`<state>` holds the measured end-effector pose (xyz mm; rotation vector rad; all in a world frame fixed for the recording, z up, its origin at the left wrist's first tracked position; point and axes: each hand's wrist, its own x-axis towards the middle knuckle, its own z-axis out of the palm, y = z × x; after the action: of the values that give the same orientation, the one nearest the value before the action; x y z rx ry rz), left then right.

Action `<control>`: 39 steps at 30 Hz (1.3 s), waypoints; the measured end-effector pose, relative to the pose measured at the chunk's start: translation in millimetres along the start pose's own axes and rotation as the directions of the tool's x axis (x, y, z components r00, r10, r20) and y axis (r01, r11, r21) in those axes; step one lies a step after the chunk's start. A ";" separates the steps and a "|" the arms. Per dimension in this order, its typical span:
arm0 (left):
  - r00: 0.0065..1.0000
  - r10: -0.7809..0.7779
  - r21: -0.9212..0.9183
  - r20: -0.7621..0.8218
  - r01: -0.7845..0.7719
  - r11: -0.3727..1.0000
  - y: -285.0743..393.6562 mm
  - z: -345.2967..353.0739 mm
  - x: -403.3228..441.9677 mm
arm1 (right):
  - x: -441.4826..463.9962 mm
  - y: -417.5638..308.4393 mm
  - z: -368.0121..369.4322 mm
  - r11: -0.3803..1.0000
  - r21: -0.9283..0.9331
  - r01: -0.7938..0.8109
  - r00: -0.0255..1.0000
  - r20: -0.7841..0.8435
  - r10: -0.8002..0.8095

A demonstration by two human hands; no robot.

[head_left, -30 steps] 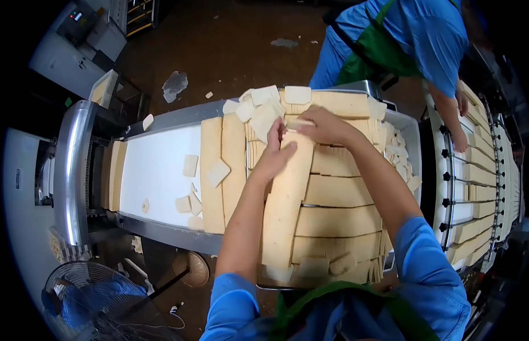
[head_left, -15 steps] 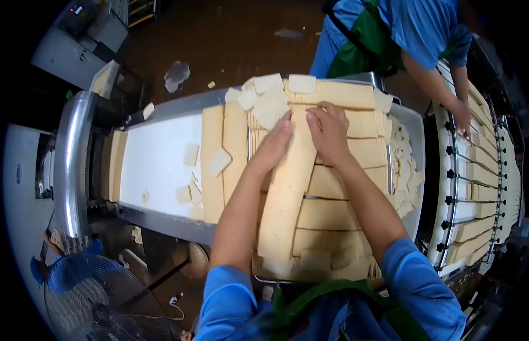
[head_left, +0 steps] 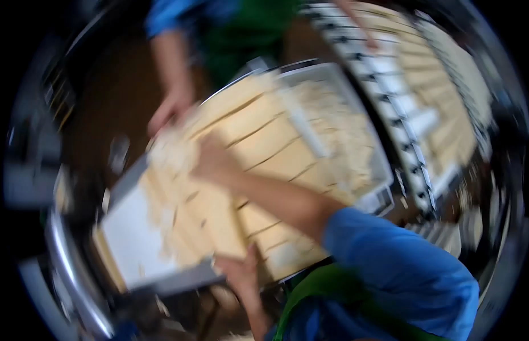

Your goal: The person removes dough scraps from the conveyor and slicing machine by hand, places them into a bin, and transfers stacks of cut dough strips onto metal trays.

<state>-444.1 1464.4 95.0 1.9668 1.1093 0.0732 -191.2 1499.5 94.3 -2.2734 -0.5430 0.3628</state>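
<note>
A long stack of thin pale sheets (head_left: 210,224) lies slanted over the left part of the layered rows. My left hand (head_left: 239,274) grips its near end, with the thumb on the right side and the fingers on the left. At the far end my right hand (head_left: 214,160) is closed on the stack, its fingers smeared by motion. Loose pale pieces (head_left: 172,149) lie heaped just beyond my right hand. More rows of stacked sheets (head_left: 270,136) lie to the right.
A co-worker's hand (head_left: 172,111) reaches to the heap's far edge. A white conveyor belt (head_left: 131,238) is at the left. A grey bin (head_left: 355,91) of scraps stands at the right. Beyond it, a second conveyor (head_left: 395,108) carries rows, with another hand over it.
The view has turned and blurred. My left hand has moved from the stack's far end to its near end. The stack lies further left, and the co-worker is now closer to the heap.
</note>
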 end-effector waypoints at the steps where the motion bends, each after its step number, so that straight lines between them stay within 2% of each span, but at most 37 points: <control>1: 0.997 0.081 -0.087 -0.017 -0.082 0.993 3.7 2.0 0.3 | -3.5 -8.9 -10.6 0.982 0.035 -0.185 0.981 0.065 0.182; 2: 0.951 0.276 -0.042 -0.140 -0.285 0.958 -17.8 12.6 6.0 | -16.8 -27.1 -49.2 0.937 0.088 -0.339 0.928 0.193 0.318; 3: 0.926 0.304 0.070 -0.225 -0.296 0.953 -25.8 21.8 5.6 | -11.1 -5.3 -20.7 0.981 0.025 -0.193 0.980 0.053 0.192; 4: 0.892 0.330 0.183 -0.309 -0.285 0.941 -34.4 30.3 4.3 | -18.9 3.9 -35.8 0.973 0.119 -0.196 0.980 0.050 0.191; 5: 0.851 0.353 0.289 -0.390 -0.250 0.924 -43.3 38.0 2.5 | -32.5 15.0 -61.5 0.937 0.289 -0.195 0.980 0.082 0.179; 6: 0.816 0.409 0.300 -0.409 -0.303 0.905 -39.6 43.4 2.8 | -45.3 29.2 -80.3 0.934 0.293 -0.204 0.979 0.045 0.199; 7: 0.777 0.463 0.315 -0.427 -0.353 0.881 -28.9 47.7 1.2 | -57.1 40.6 -101.9 0.910 0.382 -0.163 0.979 -0.052 0.198; 9: 0.768 0.482 0.219 -0.421 -0.430 0.876 -8.6 58.4 -4.2 | -88.4 63.6 -147.8 0.879 0.464 -0.111 0.938 -0.245 0.247; 11: 0.603 0.708 0.315 -0.368 -0.636 0.705 46.2 76.8 -21.8 | -123.2 107.1 -207.4 0.868 0.493 -0.055 0.850 -0.433 0.300; 12: 0.588 0.727 0.311 -0.354 -0.659 0.685 73.2 92.1 -31.2 | -140.4 138.7 -232.4 0.863 0.505 -0.001 0.792 -0.527 0.309; 14: 0.446 0.878 0.198 -0.175 -0.857 0.475 126.6 129.4 -58.1 | -194.2 186.2 -301.5 0.876 0.476 -0.080 0.650 -0.641 0.408; 16: 0.388 0.922 0.070 0.014 -0.920 0.386 163.7 175.1 -93.0 | -246.9 251.6 -348.4 0.909 0.362 -0.208 0.433 -0.799 0.418; 17: 0.378 0.919 -0.026 0.112 -0.923 0.383 181.0 194.9 -117.6 | -269.8 308.9 -360.7 0.901 0.364 -0.234 0.299 -0.855 0.423; 18: 0.353 0.912 -0.119 0.208 -0.917 0.382 196.4 214.6 -142.8 | -304.2 339.9 -381.4 0.885 0.346 -0.311 0.264 -0.863 0.430; 19: 0.262 0.921 -0.125 0.289 -0.943 0.308 211.0 232.8 -167.2 | -338.7 370.4 -402.3 0.861 0.330 -0.387 0.228 -0.871 0.436; 20: 0.173 0.913 -0.134 0.369 -0.962 0.236 220.5 248.6 -190.6 | -366.4 376.7 -423.7 0.784 0.501 -0.365 0.144 -0.802 0.579; 22: -0.002 0.893 -0.257 0.451 -0.958 0.127 222.7 285.8 -231.4 | -411.8 379.9 -469.3 0.710 0.563 -0.423 0.173 -0.719 0.673; 24: -0.217 0.890 -0.387 0.401 -0.921 -0.049 224.9 319.8 -267.2 | -452.9 464.7 -484.3 0.689 0.500 -0.525 0.213 -0.707 0.675; 25: -0.193 0.892 -0.363 0.409 -0.931 -0.035 223.6 332.3 -280.0 | -465.2 480.1 -496.1 0.687 0.371 -0.625 0.324 -0.677 0.661; 26: -0.194 0.825 -0.469 0.531 -0.878 0.096 221.7 343.6 -291.0 | -469.4 496.3 -507.0 0.689 0.216 -0.692 0.448 -0.620 0.644; 27: -0.193 0.745 -0.536 0.638 -0.806 0.250 217.9 352.8 -299.3 | -469.7 515.1 -508.1 0.679 0.131 -0.722 0.448 -0.660 0.603; 28: -0.157 0.734 -0.513 0.661 -0.809 0.289 213.9 365.9 -306.1 | -468.5 537.1 -512.8 0.675 0.030 -0.737 0.468 -0.697 0.543; 29: -0.053 0.518 -0.433 0.854 -0.624 0.650 240.1 375.9 -313.6 | -470.1 569.6 -524.3 0.636 -0.277 -0.720 0.657 -0.567 0.497; 30: -0.002 0.479 -0.405 0.878 -0.536 0.740 232.9 402.4 -323.2 | -470.8 596.6 -522.1 0.530 -0.402 -0.747 0.639 -0.654 0.405; 31: 0.049 0.438 -0.375 0.898 -0.438 0.817 226.2 428.8 -333.4 | -471.3 629.7 -538.7 0.532 -0.498 -0.685 0.716 -0.594 0.366; 32: 0.073 0.470 -0.409 0.880 -0.389 0.826 230.9 448.9 -334.8 | -488.3 717.2 -546.7 0.578 -0.413 -0.704 0.669 -0.660 0.342; 33: 0.088 0.529 -0.466 0.844 -0.366 0.805 237.5 468.2 -337.5 | -489.4 739.4 -559.6 0.562 -0.484 -0.670 0.689 -0.688 0.228; 34: 0.100 0.580 -0.517 0.809 -0.349 0.782 247.6 483.0 -334.1 | -492.8 757.6 -574.4 0.297 -0.688 -0.662 0.742 -0.657 0.133; 35: 0.108 0.622 -0.557 0.775 -0.348 0.754 254.8 494.6 -331.5 | -499.3 775.4 -585.8 0.097 -0.702 -0.706 0.707 -0.687 0.170; 36: 0.079 0.653 -0.565 0.753 -0.432 0.703 258.9 500.5 -326.9 | -474.5 717.8 -589.3 0.013 -0.486 -0.874 0.399 -0.701 0.591; 37: 0.005 0.679 -0.558 0.734 -0.565 0.608 262.9 505.2 -323.7 | -469.8 696.0 -586.9 0.183 -0.188 -0.965 0.256 -0.832 0.492; 38: -0.145 0.688 -0.536 0.711 -0.745 0.397 266.4 501.5 -317.4 | -464.4 675.1 -584.2 0.419 0.070 -0.905 0.100 -0.924 0.370; 39: -0.101 0.699 -0.521 0.707 -0.743 0.419 270.4 491.3 -311.6 | -464.3 669.2 -581.4 0.642 -0.048 -0.765 0.285 -0.920 0.270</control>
<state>-241.2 856.1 76.2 1.9287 -0.8387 -0.3952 -173.4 500.6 37.3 -2.6713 0.8515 -0.7430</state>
